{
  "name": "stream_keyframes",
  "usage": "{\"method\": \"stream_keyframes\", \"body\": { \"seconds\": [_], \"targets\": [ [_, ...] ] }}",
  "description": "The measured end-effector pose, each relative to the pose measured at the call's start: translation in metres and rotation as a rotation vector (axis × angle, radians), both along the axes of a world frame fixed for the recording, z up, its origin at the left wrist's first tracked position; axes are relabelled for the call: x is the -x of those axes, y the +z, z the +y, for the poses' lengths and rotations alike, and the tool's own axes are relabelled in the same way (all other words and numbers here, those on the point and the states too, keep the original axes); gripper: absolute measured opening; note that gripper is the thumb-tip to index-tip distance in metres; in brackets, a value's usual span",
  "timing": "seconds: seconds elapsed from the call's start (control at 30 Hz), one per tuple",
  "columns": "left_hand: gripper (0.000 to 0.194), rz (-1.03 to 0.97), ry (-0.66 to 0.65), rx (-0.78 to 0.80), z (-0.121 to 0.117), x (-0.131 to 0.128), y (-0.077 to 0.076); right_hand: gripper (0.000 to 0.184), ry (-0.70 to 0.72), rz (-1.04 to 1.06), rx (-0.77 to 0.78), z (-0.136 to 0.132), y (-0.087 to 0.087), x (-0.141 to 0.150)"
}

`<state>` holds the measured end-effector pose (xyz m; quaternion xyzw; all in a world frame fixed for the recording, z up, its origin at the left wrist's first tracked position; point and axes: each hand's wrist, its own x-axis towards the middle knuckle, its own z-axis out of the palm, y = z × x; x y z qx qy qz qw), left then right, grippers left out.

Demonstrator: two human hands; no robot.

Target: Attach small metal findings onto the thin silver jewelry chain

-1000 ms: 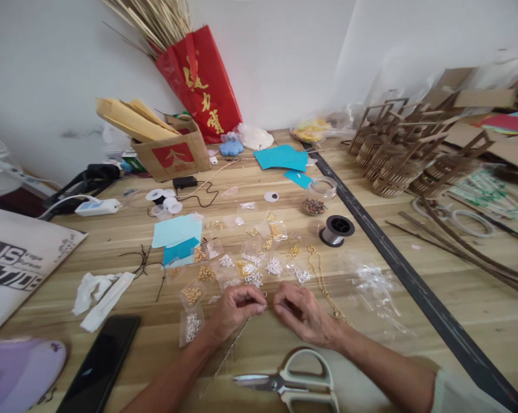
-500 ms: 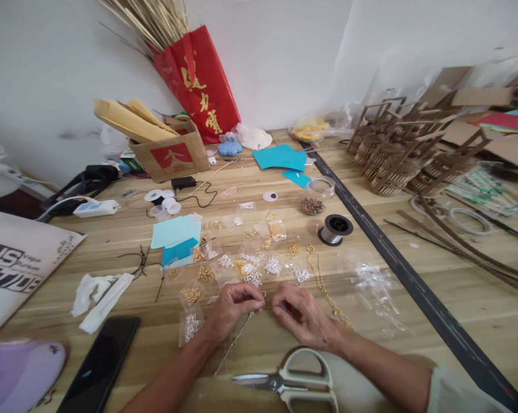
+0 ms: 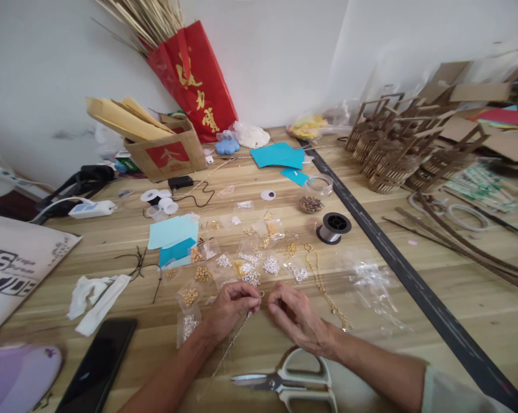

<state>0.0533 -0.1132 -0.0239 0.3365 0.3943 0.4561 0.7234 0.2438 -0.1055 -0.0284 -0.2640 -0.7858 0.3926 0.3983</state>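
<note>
My left hand (image 3: 235, 304) pinches the upper end of a thin silver chain (image 3: 232, 343), which trails down toward the table's front. A small ring (image 3: 261, 293) shows just beyond those fingertips. Close on the other side, my right hand (image 3: 296, 315) has thumb and fingers pressed together; anything between them is too small to make out. Scissors (image 3: 280, 381) with pale handles lie below the hands. Small bags of silver beads (image 3: 250, 277) and gold beads (image 3: 189, 295) spread beyond and left of my hands. A gold chain (image 3: 321, 282) rests to the right.
A wire spool (image 3: 333, 228) and a bowl of mixed beads (image 3: 311, 204) stand farther back. A phone (image 3: 97, 364) lies at front left. Clear plastic bags (image 3: 373, 278) are on the right, beside a dark strip (image 3: 396, 278). Small wooden baskets (image 3: 396, 166) stand back right.
The whole view has shifted slightly left. My right hand's fingers have drawn a little closer together, while the left still pinches the chain.
</note>
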Motion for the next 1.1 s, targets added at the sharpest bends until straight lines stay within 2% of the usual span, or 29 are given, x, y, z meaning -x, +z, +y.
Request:
{"method": "stream_keyframes", "body": {
  "seconds": [0.47, 1.1],
  "targets": [
    [0.015, -0.005, -0.004, 0.005, -0.0016, 0.0009, 0.0014, 0.014, -0.002, 0.003, -0.058, 0.0014, 0.0016, 0.0003],
    [0.021, 0.065, -0.003, -0.021, -0.0027, -0.0004, 0.0055, 0.012, 0.015, -0.022, -0.052, 0.0011, 0.0005, 0.0007]
  ]
}}
